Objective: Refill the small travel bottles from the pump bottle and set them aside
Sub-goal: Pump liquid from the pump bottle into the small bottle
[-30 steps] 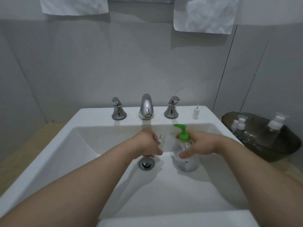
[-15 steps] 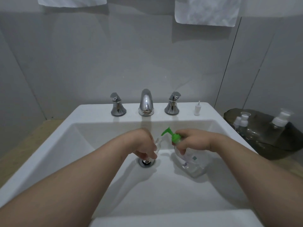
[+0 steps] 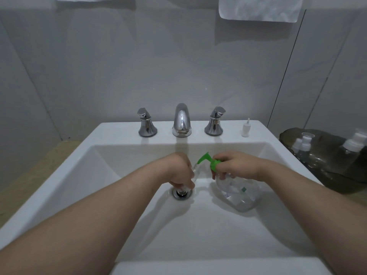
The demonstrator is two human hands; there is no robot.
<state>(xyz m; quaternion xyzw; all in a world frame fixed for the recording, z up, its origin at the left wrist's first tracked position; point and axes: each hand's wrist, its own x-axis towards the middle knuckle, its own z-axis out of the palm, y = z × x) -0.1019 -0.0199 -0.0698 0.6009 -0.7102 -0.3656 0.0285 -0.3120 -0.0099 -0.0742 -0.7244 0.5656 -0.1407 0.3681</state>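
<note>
Over the sink drain, my left hand (image 3: 179, 169) grips a small clear travel bottle (image 3: 197, 170), its open neck pointing up and to the right. My right hand (image 3: 234, 165) holds the clear pump bottle (image 3: 238, 190) by its green pump head (image 3: 208, 161). That bottle is tilted left, its base resting low in the basin, and the green nozzle points at the small bottle's neck. A small white cap (image 3: 246, 129) stands on the sink ledge at the right.
The white sink (image 3: 119, 155) has a chrome faucet (image 3: 181, 120) with two handles and a drain (image 3: 181, 193). A dark bowl (image 3: 325, 175) at the right holds several white-capped travel bottles (image 3: 304, 145). White towels (image 3: 258, 8) hang above.
The pump bottle went from upright to tilted left, its nozzle brought to the small bottle's neck. My left hand tipped the small bottle toward it. The camera view shifted up slightly.
</note>
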